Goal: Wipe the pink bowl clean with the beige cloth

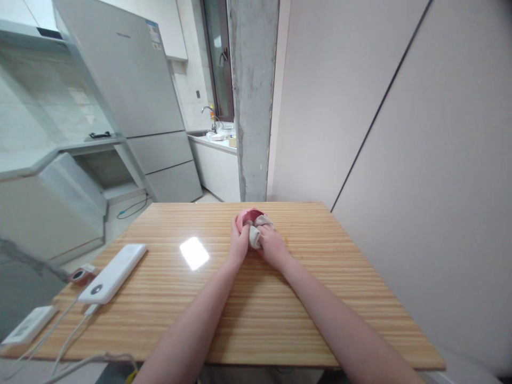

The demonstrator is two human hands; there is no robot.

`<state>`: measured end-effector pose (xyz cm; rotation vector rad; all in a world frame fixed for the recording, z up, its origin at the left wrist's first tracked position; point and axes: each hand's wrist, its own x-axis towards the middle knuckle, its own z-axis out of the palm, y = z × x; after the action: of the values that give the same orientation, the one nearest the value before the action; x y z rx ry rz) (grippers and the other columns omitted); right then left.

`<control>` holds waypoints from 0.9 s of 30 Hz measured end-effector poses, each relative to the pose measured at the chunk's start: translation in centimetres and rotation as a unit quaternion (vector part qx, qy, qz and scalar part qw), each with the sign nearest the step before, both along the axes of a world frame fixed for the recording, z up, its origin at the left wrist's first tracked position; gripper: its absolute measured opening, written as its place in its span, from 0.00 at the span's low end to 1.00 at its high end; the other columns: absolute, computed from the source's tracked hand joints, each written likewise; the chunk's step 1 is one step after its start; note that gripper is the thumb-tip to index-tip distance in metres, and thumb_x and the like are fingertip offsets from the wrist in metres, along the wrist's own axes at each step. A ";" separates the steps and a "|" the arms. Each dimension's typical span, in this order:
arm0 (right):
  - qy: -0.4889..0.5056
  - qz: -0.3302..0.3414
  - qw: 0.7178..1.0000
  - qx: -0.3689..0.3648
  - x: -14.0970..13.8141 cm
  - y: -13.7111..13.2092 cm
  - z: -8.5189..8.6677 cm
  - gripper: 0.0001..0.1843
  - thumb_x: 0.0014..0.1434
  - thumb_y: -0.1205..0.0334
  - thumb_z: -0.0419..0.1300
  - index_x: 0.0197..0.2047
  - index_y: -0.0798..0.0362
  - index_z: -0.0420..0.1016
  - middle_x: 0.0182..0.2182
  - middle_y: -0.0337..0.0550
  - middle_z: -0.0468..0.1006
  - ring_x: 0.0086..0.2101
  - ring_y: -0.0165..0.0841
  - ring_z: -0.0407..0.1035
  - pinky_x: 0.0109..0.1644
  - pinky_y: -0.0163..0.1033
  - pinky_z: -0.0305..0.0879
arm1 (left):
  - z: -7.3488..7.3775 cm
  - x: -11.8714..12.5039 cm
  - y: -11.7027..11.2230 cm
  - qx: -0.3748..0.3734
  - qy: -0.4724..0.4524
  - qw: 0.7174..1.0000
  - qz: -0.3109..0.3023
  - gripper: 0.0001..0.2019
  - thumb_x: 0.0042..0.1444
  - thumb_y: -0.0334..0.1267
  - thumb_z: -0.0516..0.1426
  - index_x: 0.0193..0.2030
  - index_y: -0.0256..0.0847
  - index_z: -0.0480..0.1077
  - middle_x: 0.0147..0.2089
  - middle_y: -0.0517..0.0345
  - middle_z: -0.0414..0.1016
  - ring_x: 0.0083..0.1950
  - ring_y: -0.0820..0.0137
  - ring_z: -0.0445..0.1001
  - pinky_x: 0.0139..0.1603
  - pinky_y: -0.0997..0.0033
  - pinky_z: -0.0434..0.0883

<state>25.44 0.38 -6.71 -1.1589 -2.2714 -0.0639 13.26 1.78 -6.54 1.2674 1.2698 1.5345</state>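
Note:
On the wooden table [260,298], near its far edge, my two hands meet around a small pink cup or bowl [246,216]. My left hand [239,242] is wrapped round the pink cup's left side. My right hand [272,246] is closed on a crumpled whitish cloth [256,232] that is pressed against the cup's rim and inside. Most of the cup is hidden by my fingers and the cloth.
A white power bank [114,272] lies at the table's left with white cables [72,336] running off the front edge. A small red-rimmed object [80,275] and a flat white device [30,324] sit at the left corner. A wall stands to the right, a concrete pillar [254,101] behind.

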 end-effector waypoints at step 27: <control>-0.047 0.026 0.997 -0.053 0.5 0.1 0.3 0.11 0.55 0.72 0.56 0.41 0.53 0.74 0.43 0.49 0.72 0.47 0.40 0.62 0.47 0.44 0.61 | 1.6 -3.4 1.2 -0.016 0.097 0.994 -0.047 0.22 0.45 0.30 0.58 0.50 0.39 0.69 0.52 0.50 0.73 0.56 0.60 0.69 0.61 0.61 0.61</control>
<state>25.92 0.45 -6.45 -1.1723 -2.4125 0.0243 9.83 2.94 -4.95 1.4629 1.3313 1.3459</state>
